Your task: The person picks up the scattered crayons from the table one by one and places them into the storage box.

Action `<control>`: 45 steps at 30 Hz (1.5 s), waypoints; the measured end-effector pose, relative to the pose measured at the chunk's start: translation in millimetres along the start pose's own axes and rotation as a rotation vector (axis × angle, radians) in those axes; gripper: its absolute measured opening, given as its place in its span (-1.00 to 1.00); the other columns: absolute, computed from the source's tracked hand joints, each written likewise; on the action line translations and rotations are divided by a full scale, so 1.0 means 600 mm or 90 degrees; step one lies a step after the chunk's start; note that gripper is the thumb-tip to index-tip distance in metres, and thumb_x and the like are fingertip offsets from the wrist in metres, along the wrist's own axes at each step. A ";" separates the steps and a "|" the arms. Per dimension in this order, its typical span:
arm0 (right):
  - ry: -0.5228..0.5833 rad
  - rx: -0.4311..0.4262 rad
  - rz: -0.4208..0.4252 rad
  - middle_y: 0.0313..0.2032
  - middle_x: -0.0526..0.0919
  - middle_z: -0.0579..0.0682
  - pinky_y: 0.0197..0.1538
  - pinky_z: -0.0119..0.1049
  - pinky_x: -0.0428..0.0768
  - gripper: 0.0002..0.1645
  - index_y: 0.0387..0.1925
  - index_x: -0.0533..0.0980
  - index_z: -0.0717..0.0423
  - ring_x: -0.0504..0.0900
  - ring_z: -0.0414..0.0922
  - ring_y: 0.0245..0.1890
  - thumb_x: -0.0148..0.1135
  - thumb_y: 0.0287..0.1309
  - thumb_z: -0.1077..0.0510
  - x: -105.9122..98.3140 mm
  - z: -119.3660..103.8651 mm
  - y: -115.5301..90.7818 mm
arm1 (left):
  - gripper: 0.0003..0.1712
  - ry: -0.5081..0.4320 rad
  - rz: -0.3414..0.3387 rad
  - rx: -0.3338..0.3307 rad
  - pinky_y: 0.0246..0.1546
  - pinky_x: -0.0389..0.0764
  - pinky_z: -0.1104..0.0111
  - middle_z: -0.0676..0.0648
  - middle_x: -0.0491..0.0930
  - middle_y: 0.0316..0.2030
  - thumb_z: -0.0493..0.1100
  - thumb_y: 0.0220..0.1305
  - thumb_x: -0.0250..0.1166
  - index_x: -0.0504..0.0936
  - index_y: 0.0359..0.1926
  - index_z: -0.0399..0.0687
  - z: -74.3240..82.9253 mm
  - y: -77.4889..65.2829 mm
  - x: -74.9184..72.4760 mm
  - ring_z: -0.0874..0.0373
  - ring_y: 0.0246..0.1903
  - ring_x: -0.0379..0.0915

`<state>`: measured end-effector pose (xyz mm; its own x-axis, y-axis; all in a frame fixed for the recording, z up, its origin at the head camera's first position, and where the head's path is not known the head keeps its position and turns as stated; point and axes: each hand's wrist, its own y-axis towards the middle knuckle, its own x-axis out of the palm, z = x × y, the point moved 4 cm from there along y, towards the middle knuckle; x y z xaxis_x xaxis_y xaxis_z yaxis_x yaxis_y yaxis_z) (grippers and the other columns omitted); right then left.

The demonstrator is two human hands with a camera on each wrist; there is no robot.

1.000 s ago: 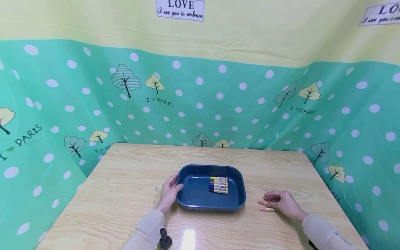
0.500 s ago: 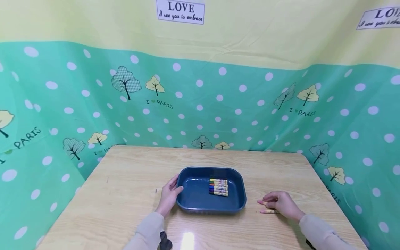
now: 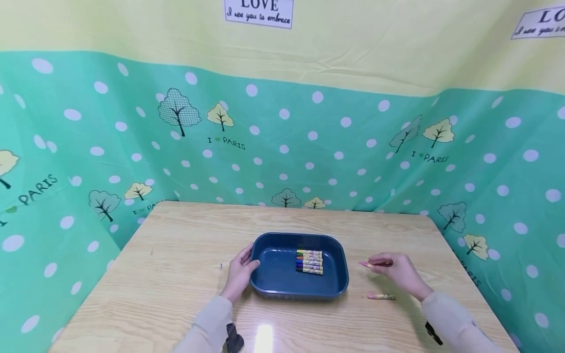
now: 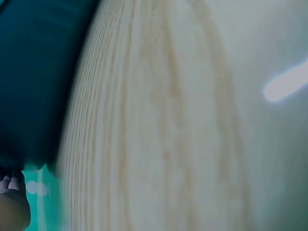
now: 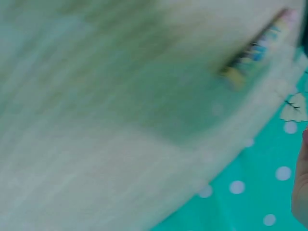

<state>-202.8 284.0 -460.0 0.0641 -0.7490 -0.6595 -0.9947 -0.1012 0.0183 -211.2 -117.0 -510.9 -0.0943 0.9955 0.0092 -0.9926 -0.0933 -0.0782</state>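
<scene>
A dark blue rectangular tray (image 3: 278,289) stands mid-table in the head view. My left hand (image 3: 240,274) grips its left rim, thumb over the edge and fingers along the outer wall. Inside, to the right, several crayons (image 3: 310,262) in yellow wrappers lie side by side in a row. My right hand (image 3: 400,272), right of the tray, pinches a pink-tipped crayon (image 3: 366,264) whose tip points left at the tray. Another pink-tipped crayon (image 3: 381,296) lies on the table below that hand; the right wrist view shows this crayon (image 5: 257,50) blurred.
The wooden table (image 3: 176,274) ends at a green dotted curtain (image 3: 282,132) at the back and sides. A tiny speck (image 3: 221,266) lies left of the tray. Light glares off the table's front (image 3: 265,336).
My right hand has lifted one pink crayon off the table and moved it up and slightly left. The other crayon now lies uncovered. My left hand and the tray stay put.
</scene>
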 end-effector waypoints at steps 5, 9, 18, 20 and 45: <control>0.011 -0.030 0.004 -0.24 0.69 0.07 -0.32 -0.49 0.62 -0.71 -0.22 0.65 0.15 0.63 -0.29 -0.33 0.36 -0.07 0.17 0.001 -0.036 0.011 | -0.35 0.005 0.002 0.002 0.27 0.26 0.10 -0.37 0.22 0.26 -0.42 0.14 0.10 0.22 0.30 -0.27 0.003 -0.001 -0.002 -0.20 0.26 0.17; 0.036 -0.034 -0.002 -0.21 0.69 0.10 -0.31 -0.48 0.63 -0.71 -0.21 0.64 0.15 0.65 -0.24 -0.30 0.35 -0.06 0.16 0.008 -0.064 0.018 | -0.36 0.011 0.005 -0.001 0.27 0.26 0.11 -0.34 0.23 0.27 -0.42 0.15 0.10 0.23 0.30 -0.24 0.003 0.000 -0.003 -0.18 0.26 0.17; 0.086 -0.014 -0.046 -0.21 0.69 0.07 -0.24 -0.36 0.67 -0.69 -0.18 0.63 0.14 0.65 -0.17 -0.27 0.32 -0.02 0.14 0.048 -0.107 0.034 | -0.36 0.008 0.005 -0.006 0.27 0.27 0.10 -0.33 0.23 0.27 -0.42 0.15 0.10 0.24 0.30 -0.23 -0.004 0.002 -0.002 -0.17 0.26 0.18; 0.093 -0.004 -0.050 -0.23 0.70 0.05 -0.24 -0.38 0.67 -0.71 -0.19 0.64 0.14 0.65 -0.18 -0.28 0.32 -0.03 0.17 0.059 -0.112 0.037 | -0.36 0.009 0.006 -0.004 0.27 0.27 0.09 -0.34 0.22 0.27 -0.43 0.15 0.10 0.24 0.30 -0.24 -0.005 0.002 -0.002 -0.18 0.26 0.17; 0.084 -0.087 -0.080 -0.35 0.71 -0.02 -0.30 -0.44 0.66 -0.79 -0.28 0.66 0.10 0.65 -0.22 -0.34 0.32 -0.06 0.28 0.173 -0.139 0.058 | -0.36 0.027 -0.004 -0.007 0.26 0.26 0.08 -0.34 0.17 0.30 -0.38 0.18 0.09 0.22 0.31 -0.22 0.000 -0.004 0.001 -0.20 0.28 0.13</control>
<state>-223.9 147.9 -465.0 0.2053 -0.8032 -0.5592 -0.9589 -0.2795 0.0495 -209.1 -116.2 -510.7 -0.0850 0.9959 -0.0319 -0.9922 -0.0875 -0.0888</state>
